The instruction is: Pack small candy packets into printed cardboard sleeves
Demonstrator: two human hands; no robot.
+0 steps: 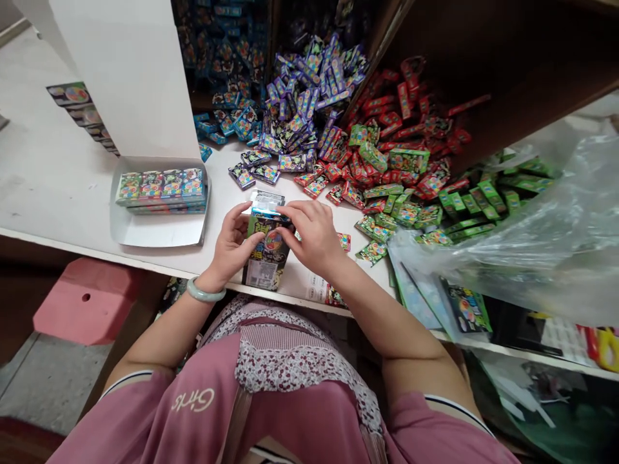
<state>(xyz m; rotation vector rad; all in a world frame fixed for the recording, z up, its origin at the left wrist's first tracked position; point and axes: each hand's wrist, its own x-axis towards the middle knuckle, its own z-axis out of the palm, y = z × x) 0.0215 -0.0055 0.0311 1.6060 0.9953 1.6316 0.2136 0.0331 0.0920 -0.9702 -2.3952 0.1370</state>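
Note:
A printed black and green carton (271,248) stands near the table's front edge, between my two hands. My left hand (235,243) grips its left side, thumb across the front face. My right hand (312,233) is at the carton's upper right edge, fingers bent over the top opening, where a strip of blue shows. Whether those fingers pinch a flap or a small packet is hidden. Just behind the carton lies a silvery clear piece (267,198). Several small dark packets (255,173) lie beyond it on the white table.
Heaps of blue (232,122), purple (309,90), red (406,122) and green small boxes (474,200) spill from shelf compartments. An open white box (159,229) with rows of small boxes stands left. Clear plastic (522,245) covers the right side. A pink stool (87,299) stands below left.

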